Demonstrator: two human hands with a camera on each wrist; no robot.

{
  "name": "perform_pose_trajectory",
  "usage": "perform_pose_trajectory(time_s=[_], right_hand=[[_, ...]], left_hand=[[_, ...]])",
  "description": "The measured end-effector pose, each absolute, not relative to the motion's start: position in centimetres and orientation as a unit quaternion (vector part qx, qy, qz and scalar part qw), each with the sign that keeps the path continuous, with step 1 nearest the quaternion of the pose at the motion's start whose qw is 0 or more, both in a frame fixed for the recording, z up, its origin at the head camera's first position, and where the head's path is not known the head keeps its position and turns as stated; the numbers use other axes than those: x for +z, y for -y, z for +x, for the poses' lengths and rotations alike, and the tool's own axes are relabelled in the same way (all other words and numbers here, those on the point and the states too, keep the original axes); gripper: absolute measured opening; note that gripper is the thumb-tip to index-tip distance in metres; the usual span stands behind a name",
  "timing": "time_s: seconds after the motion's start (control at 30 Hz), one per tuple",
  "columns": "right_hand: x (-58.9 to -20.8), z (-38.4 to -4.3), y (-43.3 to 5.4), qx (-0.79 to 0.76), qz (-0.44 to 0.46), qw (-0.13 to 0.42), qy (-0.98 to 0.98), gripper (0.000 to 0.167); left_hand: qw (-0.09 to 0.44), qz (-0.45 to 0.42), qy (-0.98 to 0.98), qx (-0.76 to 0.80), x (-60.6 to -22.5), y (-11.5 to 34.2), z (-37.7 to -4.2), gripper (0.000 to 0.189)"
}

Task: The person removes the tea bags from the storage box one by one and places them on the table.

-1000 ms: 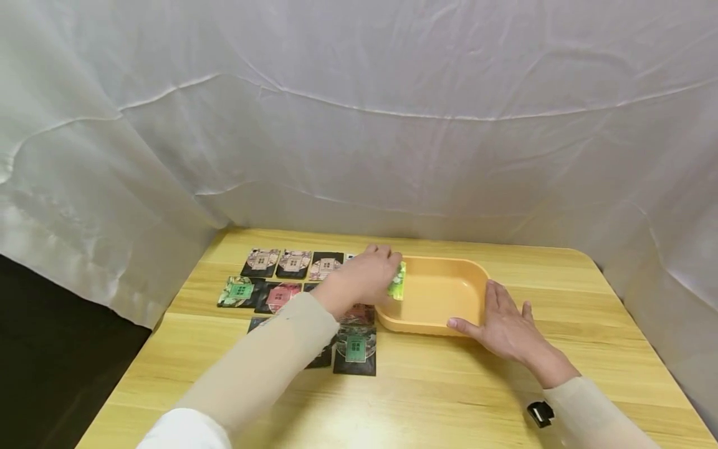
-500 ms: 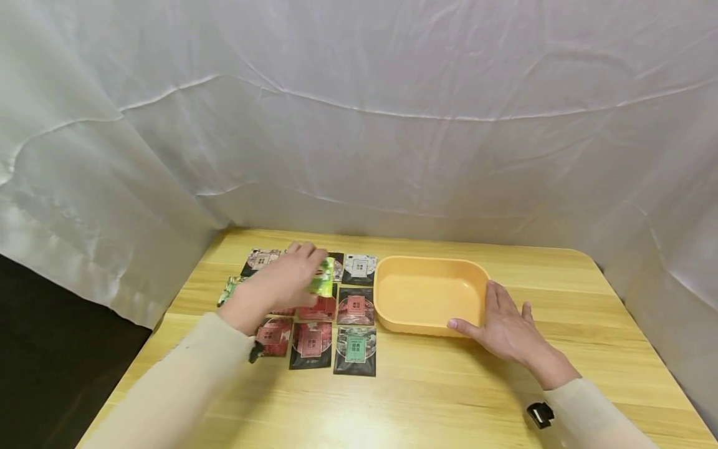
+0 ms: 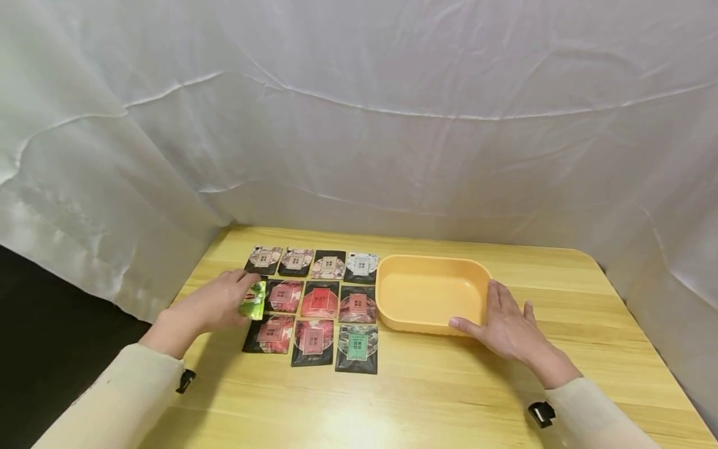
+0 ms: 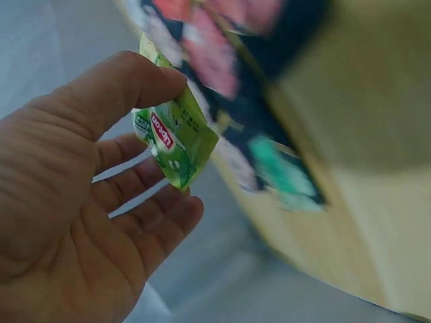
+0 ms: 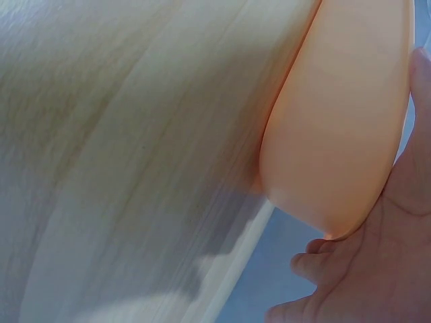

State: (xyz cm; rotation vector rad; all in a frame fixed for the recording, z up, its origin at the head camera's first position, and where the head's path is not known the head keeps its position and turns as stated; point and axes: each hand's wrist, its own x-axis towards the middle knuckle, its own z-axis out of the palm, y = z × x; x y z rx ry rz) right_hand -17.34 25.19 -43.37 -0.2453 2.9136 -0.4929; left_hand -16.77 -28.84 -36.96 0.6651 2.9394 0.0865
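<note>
My left hand [image 3: 215,302] pinches a green Lipton tea sachet [image 3: 253,301] between thumb and fingers, over the left end of the middle row of sachets. In the left wrist view the sachet [image 4: 176,131] hangs above the table, its red label showing, with a green-labelled packet [image 4: 286,171] blurred behind it. That packet is covered by the hand in the head view. My right hand [image 3: 507,324] rests against the right end of a yellow-orange plastic tray [image 3: 432,290], thumb along the front rim. Seen from the right wrist, the fingers lie along the outside of the tray [image 5: 330,121].
Dark tea sachets lie in three rows left of the tray: pale-patterned ones [image 3: 328,265] at the back, red ones [image 3: 321,299] in the middle, a green-labelled one [image 3: 356,349] at front right. A pale curtain [image 3: 392,156] hangs behind the wooden table [image 3: 449,393].
My left hand has carried the green tea sachet leftward from the tray's left edge, across the rows, to their left side. The right hand and tray have stayed in place.
</note>
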Motion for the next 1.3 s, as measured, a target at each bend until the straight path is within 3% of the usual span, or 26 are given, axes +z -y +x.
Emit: perform_pose_trajectory(time_s=[0.37, 0.97, 1.13, 1.3], right_hand=[[-43.3, -17.4, -25.5, -0.16, -0.081, 0.087, -0.98, 0.132], [-43.5, -17.7, -26.0, -0.165, -0.07, 0.095, -0.979, 0.136], [-43.5, -18.3, -25.7, -0.167, -0.066, 0.096, -0.979, 0.136], [-43.6, -18.8, -25.7, -0.174, -0.064, 0.099, -0.978, 0.134]], left_hand=[[0.094, 0.2, -0.975, 0.023, -40.8, 32.0, -16.0, 0.088], [0.138, 0.174, -0.974, 0.043, -41.2, 31.7, -16.0, 0.083], [0.097, 0.171, -0.979, 0.048, -40.0, 30.4, -15.9, 0.071], [0.03, 0.15, -0.985, 0.074, -38.1, 25.4, -15.8, 0.057]])
